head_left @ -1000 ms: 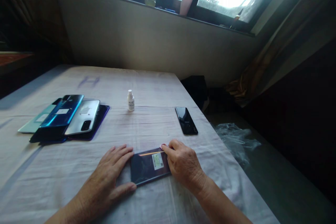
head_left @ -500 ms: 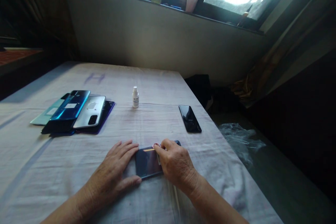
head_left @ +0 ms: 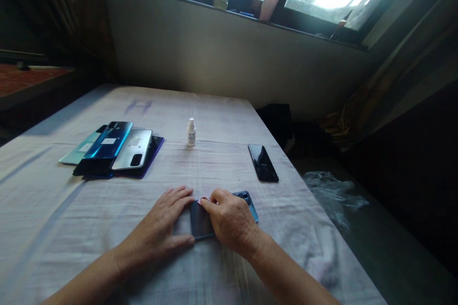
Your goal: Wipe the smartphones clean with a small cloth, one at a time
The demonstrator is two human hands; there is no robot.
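Observation:
A bluish phone (head_left: 201, 221) lies back up on the white cloth, its camera end to the right. My left hand (head_left: 168, 221) rests flat at the phone's left end, fingers stretched, the fingertips touching the upper corner and the thumb the lower one. My right hand (head_left: 232, 219) is closed and pressed down on the phone's back, covering its middle. Between its fingertips pokes out a small pinkish-white wad (head_left: 203, 200), cloth or tissue; I cannot tell which. Beyond the hands stands a small white bottle (head_left: 192, 133) with a printed label.
To the left, several phones overlap in a pile, a blue phone (head_left: 110, 140) and a silver phone (head_left: 134, 151) on top. A black phone (head_left: 263, 163) lies near the table's right edge. Past that edge, clear plastic film (head_left: 332, 195) is on the floor.
My right hand has slid the wad leftward across the phone's back, uncovering more of the camera end. The left hand stays at the phone's left end. The whole view has shifted slightly.

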